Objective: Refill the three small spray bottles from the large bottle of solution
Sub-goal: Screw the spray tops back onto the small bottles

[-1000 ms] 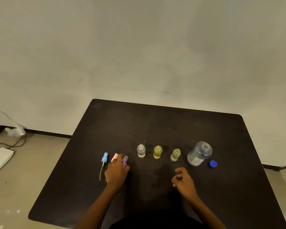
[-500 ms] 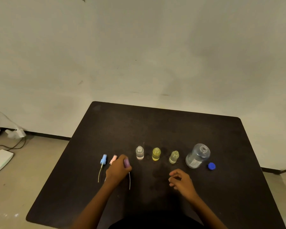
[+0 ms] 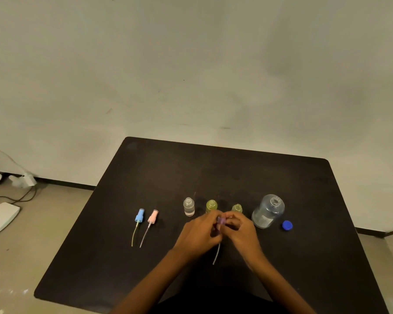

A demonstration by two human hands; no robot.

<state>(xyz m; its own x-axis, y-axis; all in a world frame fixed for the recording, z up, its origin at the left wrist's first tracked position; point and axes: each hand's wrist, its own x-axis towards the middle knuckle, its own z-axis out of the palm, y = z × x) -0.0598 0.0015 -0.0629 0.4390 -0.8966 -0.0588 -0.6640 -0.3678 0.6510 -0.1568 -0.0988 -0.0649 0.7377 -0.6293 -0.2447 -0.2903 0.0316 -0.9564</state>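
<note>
Since the three small spray bottles point(image 3: 211, 206) at 12 o'clock look filled, I read my left hand point(image 3: 200, 234) and right hand point(image 3: 243, 232) both pinching the purple spray head point(image 3: 221, 221) as recapping; large bottle point(image 3: 268, 211) uncapped at 2 o'clock.

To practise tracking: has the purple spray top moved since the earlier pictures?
Yes. The purple spray top moved right, away from the pink top, toward the big bottle.
</note>
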